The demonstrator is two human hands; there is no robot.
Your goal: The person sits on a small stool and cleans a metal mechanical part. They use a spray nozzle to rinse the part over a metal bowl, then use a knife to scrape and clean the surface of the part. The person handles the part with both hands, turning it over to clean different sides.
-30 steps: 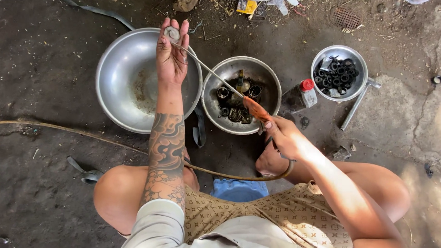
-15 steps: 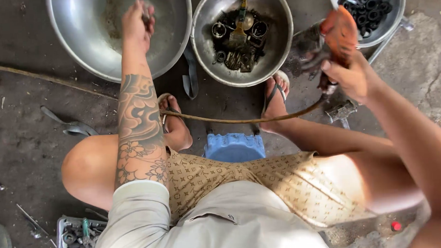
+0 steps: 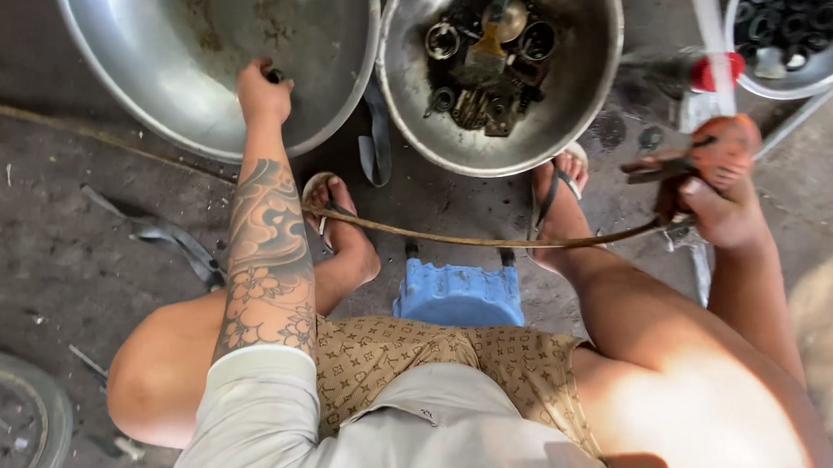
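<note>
1. Large empty metal basin (image 3: 194,75) at upper left; the left hand (image 3: 262,93) reaches over its near rim, closed around a small dark part (image 3: 276,75).
2. Middle bowl (image 3: 579,86) holds greasy parts and a brush (image 3: 488,39).
3. Right hand (image 3: 720,207), well right, grips an orange air gun (image 3: 722,150), its nozzle pointing away.
</note>
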